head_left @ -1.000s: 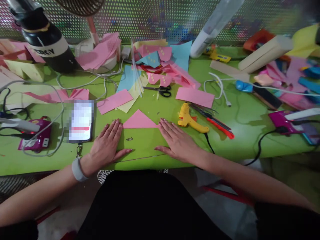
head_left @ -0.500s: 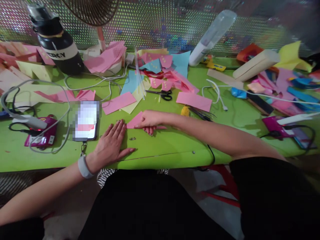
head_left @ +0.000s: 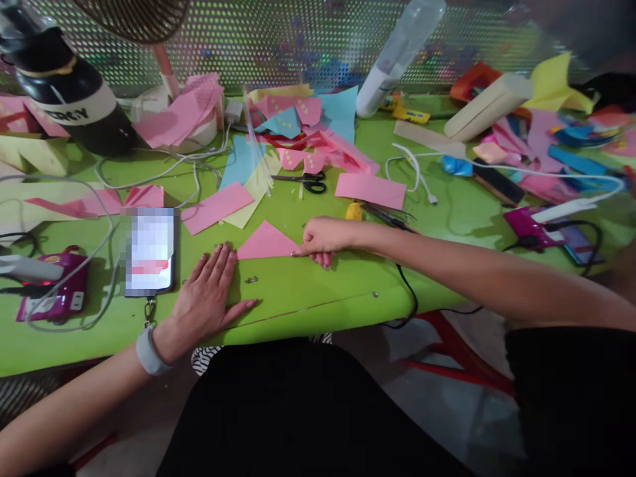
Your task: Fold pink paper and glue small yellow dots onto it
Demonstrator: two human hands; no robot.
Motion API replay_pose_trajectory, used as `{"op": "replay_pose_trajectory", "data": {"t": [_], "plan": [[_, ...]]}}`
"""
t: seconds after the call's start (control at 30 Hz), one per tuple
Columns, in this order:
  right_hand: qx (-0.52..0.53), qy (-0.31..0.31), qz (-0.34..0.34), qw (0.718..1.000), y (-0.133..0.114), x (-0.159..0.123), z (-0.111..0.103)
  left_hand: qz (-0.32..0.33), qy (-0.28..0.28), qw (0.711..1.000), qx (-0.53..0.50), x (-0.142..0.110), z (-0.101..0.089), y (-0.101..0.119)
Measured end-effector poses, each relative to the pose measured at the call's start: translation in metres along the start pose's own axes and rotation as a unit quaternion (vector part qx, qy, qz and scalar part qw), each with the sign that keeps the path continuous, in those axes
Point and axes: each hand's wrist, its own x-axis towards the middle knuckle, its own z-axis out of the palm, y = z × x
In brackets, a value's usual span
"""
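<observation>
A piece of pink paper (head_left: 267,242), folded into a triangle, lies on the green table with its straight edge towards me. My left hand (head_left: 209,285) is flat and open beside it, fingertips at its left corner. At the right corner, my right hand (head_left: 325,242) is closed with curled fingers, its thumb pressing along the fold; that corner is partly hidden under the hand. Some tiny bits (head_left: 252,279) lie just in front of the paper. Behind it are black-handled scissors (head_left: 314,183) and two pink paper strips, one on the left (head_left: 217,208) and one on the right (head_left: 370,191).
Left of my left hand is a phone (head_left: 150,252), its screen blurred out. A black bottle (head_left: 74,99), a fan base (head_left: 199,136), coloured paper scraps and a clear bottle (head_left: 397,59) line the back. Cables and purple power boxes (head_left: 54,285) (head_left: 534,228) occupy both sides.
My right hand has slid rightwards along the fold to the paper's right end, uncovering most of the triangle. My left hand stays flat at the left corner. The view has shifted slightly.
</observation>
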Motion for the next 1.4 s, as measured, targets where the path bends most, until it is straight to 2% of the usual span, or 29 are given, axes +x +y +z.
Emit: {"op": "replay_pose_trajectory", "data": {"t": [0.17, 0.27, 0.37, 0.53, 0.63, 0.7, 0.77, 0.83, 0.87, 0.93, 1.0, 1.07, 1.13, 1.4], "plan": [[-0.034, 0.041, 0.039, 0.998, 0.007, -0.033, -0.008, 0.008, 0.007, 1.000, 0.011, 0.001, 0.001, -0.002], [-0.036, 0.071, 0.000, 0.997, -0.002, -0.041, -0.008, 0.009, 0.001, 1.000, 0.023, 0.002, -0.001, -0.001], [0.001, 0.067, -0.059, 0.996, -0.013, -0.030, -0.001, 0.005, -0.013, 1.000, 0.026, 0.002, -0.003, -0.001], [0.051, 0.026, -0.065, 0.996, -0.018, -0.001, 0.014, 0.003, -0.043, 0.999, 0.026, 0.004, -0.015, -0.003], [0.061, 0.023, -0.069, 0.995, -0.013, 0.007, 0.015, -0.004, -0.046, 0.999, 0.009, 0.019, -0.037, -0.004], [0.064, 0.018, -0.067, 0.996, -0.011, 0.009, 0.014, -0.044, -0.028, 0.999, 0.002, 0.040, -0.053, -0.002], [0.064, 0.010, -0.062, 0.996, -0.010, 0.010, 0.013, -0.074, -0.067, 0.994, -0.055, 0.065, -0.063, 0.001], [0.061, 0.009, -0.059, 0.996, -0.011, 0.010, 0.013, -0.108, -0.159, 0.970, -0.152, 0.089, -0.063, 0.003], [0.060, 0.012, -0.062, 0.996, -0.011, 0.009, 0.013, -0.126, -0.205, 0.948, -0.208, 0.099, -0.060, 0.003], [0.057, 0.019, -0.068, 0.996, -0.013, 0.007, 0.013, -0.168, -0.287, 0.885, -0.326, 0.113, -0.051, 0.002], [0.057, 0.020, -0.072, 0.996, -0.014, 0.004, 0.013, -0.199, -0.333, 0.828, -0.404, 0.120, -0.041, -0.002], [0.061, 0.017, -0.070, 0.996, -0.015, 0.003, 0.013, -0.225, -0.351, 0.794, -0.443, 0.122, -0.035, -0.005], [0.065, 0.012, -0.066, 0.996, -0.015, 0.004, 0.012, -0.242, -0.356, 0.784, -0.448, 0.123, -0.033, -0.008], [0.078, 0.006, -0.080, 0.994, -0.011, 0.008, 0.012, -0.256, -0.371, 0.798, -0.400, 0.113, -0.037, -0.026]]}}
